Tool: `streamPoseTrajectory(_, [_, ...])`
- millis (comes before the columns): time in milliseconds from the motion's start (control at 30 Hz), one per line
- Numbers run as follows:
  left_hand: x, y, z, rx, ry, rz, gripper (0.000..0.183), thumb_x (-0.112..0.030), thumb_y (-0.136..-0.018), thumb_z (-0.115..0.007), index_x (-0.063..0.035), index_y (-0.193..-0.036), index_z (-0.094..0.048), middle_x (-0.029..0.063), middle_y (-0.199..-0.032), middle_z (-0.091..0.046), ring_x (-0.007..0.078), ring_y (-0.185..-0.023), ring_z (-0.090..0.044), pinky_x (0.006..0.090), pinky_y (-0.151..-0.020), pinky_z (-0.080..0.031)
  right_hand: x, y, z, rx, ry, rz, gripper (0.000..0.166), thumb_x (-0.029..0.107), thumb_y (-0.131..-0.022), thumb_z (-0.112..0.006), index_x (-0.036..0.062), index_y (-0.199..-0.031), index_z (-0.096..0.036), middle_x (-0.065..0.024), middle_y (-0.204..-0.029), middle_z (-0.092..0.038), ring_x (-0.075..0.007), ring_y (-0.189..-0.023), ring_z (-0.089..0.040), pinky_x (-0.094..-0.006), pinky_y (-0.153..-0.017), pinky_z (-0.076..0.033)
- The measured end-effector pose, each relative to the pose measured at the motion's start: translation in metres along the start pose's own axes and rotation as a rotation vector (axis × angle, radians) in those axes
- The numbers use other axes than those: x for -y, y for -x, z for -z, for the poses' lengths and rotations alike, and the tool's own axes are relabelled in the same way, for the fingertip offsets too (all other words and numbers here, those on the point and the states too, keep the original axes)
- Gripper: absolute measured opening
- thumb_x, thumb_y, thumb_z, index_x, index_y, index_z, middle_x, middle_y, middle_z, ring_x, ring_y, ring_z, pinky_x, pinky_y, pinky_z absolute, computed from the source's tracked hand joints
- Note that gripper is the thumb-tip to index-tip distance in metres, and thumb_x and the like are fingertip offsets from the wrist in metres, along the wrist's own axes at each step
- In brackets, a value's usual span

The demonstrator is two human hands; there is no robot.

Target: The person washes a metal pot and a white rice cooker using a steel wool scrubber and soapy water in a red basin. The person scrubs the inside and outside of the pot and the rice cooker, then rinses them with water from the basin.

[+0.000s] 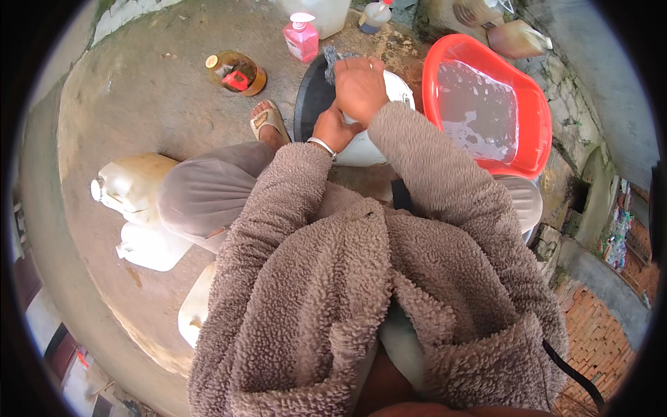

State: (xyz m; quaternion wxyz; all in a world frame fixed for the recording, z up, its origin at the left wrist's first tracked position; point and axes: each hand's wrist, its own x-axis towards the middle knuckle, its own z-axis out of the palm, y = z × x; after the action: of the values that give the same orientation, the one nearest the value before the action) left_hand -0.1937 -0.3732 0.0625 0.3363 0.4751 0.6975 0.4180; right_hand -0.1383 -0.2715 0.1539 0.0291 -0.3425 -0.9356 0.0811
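Note:
A white plastic container (pixel 359 150) rests inside or against a round dark tub (pixel 311 96) in front of me; which of the two I cannot tell. My left hand (pixel 335 126), with a pale bangle at the wrist, has bent fingers at the container's near part. Over its far side is my right hand (pixel 360 86), curled, slightly blurred, beside a grey textured cloth or scrubber (pixel 330 65). Whether the right fingers grip that piece is hidden. To the right stands a red plastic basin (pixel 536 133) holding cloudy, sudsy water (pixel 471 117).
A pink pump bottle (pixel 301 39) and a bottle of dark liquid (pixel 374 18) stand beyond the tub. An amber bottle with a red handle (pixel 239 75) is at the left. Several plastic jugs (pixel 138 182) lie near my left leg. A cracked wall edge borders the right.

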Motion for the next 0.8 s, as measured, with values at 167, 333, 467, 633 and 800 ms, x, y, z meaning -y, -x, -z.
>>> streamPoseTrajectory(167, [0.005,-0.012,0.009,-0.006,0.047,0.070,0.067,-0.025,-0.070,-0.077,0.0093,-0.119,-0.049,0.0280,-0.092,-0.064,0.0413,-0.091,-0.063,0.0426,-0.077,-0.049,-0.009,0.012,-0.011,-0.227,0.012,0.159,0.021,0.013,-0.083,-0.052,0.0059,-0.101,-0.060,-0.0103,-0.105,-0.064,-0.0278,-0.117,-0.052,-0.0529,-0.104,-0.025])
streamPoseTrajectory(333, [0.018,-0.017,0.017,0.074,-0.115,0.125,0.065,-0.026,-0.071,-0.077,0.0136,-0.116,-0.051,0.0300,-0.088,-0.064,0.0379,-0.083,-0.066,0.0396,-0.069,-0.050,-0.010,0.029,-0.024,-0.246,-0.114,0.210,0.037,0.011,-0.080,-0.058,0.0087,-0.117,-0.059,-0.0082,-0.114,-0.062,-0.0245,-0.126,-0.045,-0.0516,-0.108,-0.020])
streamPoseTrajectory(467, [0.008,-0.011,0.021,0.126,-0.123,0.190,0.060,-0.027,-0.071,-0.079,0.0124,-0.109,-0.055,0.0292,-0.085,-0.064,0.0381,-0.081,-0.066,0.0399,-0.067,-0.050,-0.011,0.047,-0.027,-0.258,-0.131,0.210,0.039,0.013,-0.082,-0.059,0.0086,-0.121,-0.057,-0.0073,-0.115,-0.061,-0.0264,-0.127,-0.043,-0.0518,-0.108,-0.018])
streamPoseTrajectory(633, [-0.015,-0.006,0.013,0.002,-0.100,0.018,0.072,-0.028,-0.073,-0.079,0.0112,-0.122,-0.043,0.0265,-0.084,-0.065,0.0398,-0.083,-0.066,0.0387,-0.069,-0.050,-0.019,-0.014,-0.003,-0.027,0.020,-0.107,0.035,0.015,-0.086,-0.054,0.0081,-0.120,-0.057,-0.0104,-0.115,-0.062,-0.0282,-0.126,-0.044,-0.0531,-0.108,-0.018])
streamPoseTrajectory(800, [0.027,-0.014,0.013,0.121,-0.049,0.130,0.056,-0.018,-0.071,-0.074,0.0112,-0.113,-0.052,0.0284,-0.083,-0.065,0.0386,-0.079,-0.066,0.0425,-0.064,-0.049,0.006,0.053,-0.016,-0.237,-0.049,0.094,0.040,0.013,-0.080,-0.056,0.0082,-0.120,-0.057,-0.0095,-0.117,-0.061,-0.0275,-0.128,-0.043,-0.0535,-0.109,-0.016])
